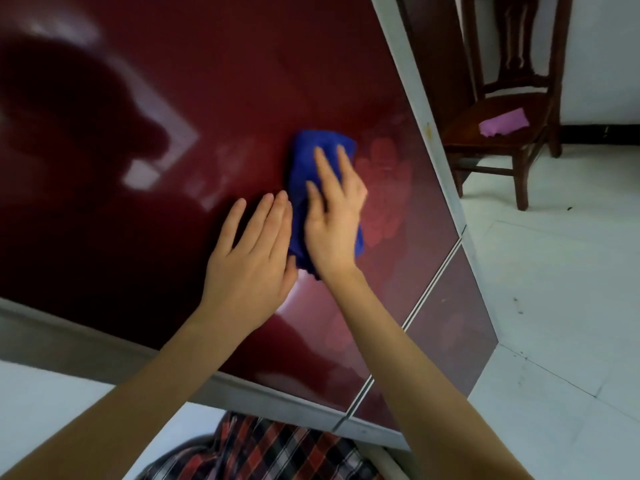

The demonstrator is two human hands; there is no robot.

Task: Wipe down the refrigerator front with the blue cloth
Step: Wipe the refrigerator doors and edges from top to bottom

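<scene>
The right hand (332, 216) presses the cloth (311, 161) flat against the red fridge (207, 81) door, fingers spread. The left hand (252, 251) lies open just beside it, touching the cloth's edge.

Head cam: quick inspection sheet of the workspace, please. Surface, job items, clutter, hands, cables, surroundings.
Surface: refrigerator front, glossy dark red, reflections and faint smears.
Job's things: blue cloth, bunched, pressed flat to the door.
Clutter: purple cloth on the chair seat.
Grippers: right hand flat on the cloth; left hand flat on the door beside it, touching the cloth's edge.
Cables: nothing seen.
Surroundings: wooden chair to the right, white tiled floor, white wall.
</scene>
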